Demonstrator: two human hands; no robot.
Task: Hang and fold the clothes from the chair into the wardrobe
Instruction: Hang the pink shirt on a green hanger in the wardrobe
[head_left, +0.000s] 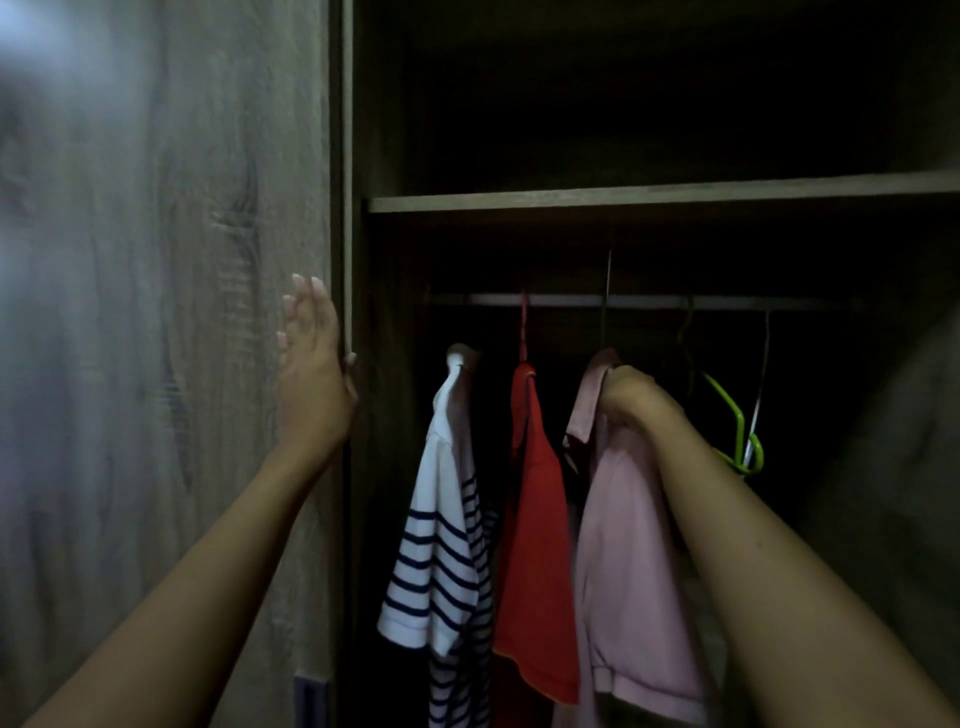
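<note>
The right hand (628, 397) grips the pink shirt (631, 551) by its collar just below the rail (649, 301), hanging it right of the red shirt (535, 519). The left hand (311, 353) rests flat, fingers straight, on the wardrobe door (208, 364). Next, probably: seat the hook on the rail, then release.

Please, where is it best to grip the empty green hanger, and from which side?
Take the green hanger by its bare sloping arm, probably, coming from the front, right of the pink shirt. It hangs edge-on to the opening, so that arm points outward. A pale hanger hangs close beside; pinch only the green one.
</note>
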